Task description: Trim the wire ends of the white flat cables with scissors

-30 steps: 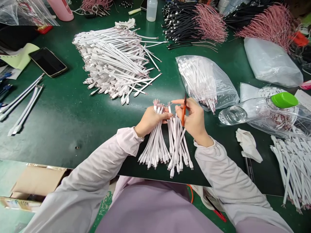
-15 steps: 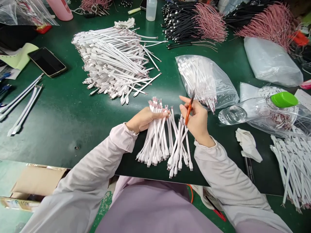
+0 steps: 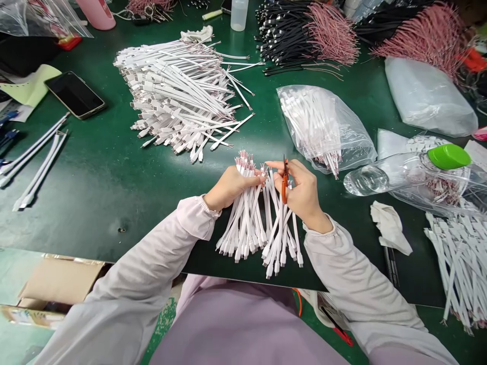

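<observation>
My left hand (image 3: 232, 186) is closed on a bundle of white cables (image 3: 243, 223), with the thumb across them just below their frayed pinkish wire ends. The connectors fan out toward the table's front edge. In my right hand (image 3: 302, 195) is an orange-handled cutting tool (image 3: 284, 185), its dark tip pointing away from me. My right index finger reaches toward the wire ends by my left thumb. Beneath the right hand lies a looser group of white cables (image 3: 280, 238), partly covered by its fingers.
Beyond my hands is a large heap of white cables (image 3: 178, 96). A clear bag of cables (image 3: 319, 121) and a green-capped bottle (image 3: 395, 170) lie to the right. A phone (image 3: 75, 95) rests at the left; black cables (image 3: 285, 35) are at the back.
My right hand has moved left, closer to my left hand, and the orange tool has turned more upright. My left hand and its bundle have shifted slightly right.
</observation>
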### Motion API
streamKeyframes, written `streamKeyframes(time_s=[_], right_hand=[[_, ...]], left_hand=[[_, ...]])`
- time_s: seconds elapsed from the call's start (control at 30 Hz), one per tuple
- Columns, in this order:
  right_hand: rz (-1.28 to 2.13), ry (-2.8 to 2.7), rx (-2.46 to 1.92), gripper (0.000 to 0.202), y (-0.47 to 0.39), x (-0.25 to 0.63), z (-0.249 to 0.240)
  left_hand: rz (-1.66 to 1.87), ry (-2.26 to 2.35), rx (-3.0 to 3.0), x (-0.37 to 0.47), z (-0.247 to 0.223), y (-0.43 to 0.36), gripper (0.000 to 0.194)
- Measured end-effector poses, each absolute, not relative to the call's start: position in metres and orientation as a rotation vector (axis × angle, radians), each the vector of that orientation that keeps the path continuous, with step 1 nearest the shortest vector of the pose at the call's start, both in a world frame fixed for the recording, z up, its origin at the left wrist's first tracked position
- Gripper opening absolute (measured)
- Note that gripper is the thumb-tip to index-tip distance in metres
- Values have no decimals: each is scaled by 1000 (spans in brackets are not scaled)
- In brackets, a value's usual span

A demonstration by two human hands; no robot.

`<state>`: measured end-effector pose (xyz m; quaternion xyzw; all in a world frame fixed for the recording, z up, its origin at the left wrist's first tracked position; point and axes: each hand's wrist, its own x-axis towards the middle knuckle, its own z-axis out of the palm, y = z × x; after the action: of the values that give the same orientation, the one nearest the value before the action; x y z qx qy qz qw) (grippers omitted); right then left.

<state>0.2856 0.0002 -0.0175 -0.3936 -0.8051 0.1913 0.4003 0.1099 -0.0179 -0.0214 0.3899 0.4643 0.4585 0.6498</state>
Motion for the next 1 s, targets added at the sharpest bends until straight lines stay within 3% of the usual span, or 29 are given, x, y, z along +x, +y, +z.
streamKeyframes(time_s=[0.27,0.5,1.0], right_hand=[[489,-2023,-1080,24,1,289,-17],[1010,-1720,-1166,13,4,277,-14],[1127,-1649,-1189,12,6,274,-11]], left_hand=[[1063,1118,890,110,-20,-20,23],[1040,1214,1020,112,-16,-21,19],[1026,1242,1091,112,-15,-20,16]])
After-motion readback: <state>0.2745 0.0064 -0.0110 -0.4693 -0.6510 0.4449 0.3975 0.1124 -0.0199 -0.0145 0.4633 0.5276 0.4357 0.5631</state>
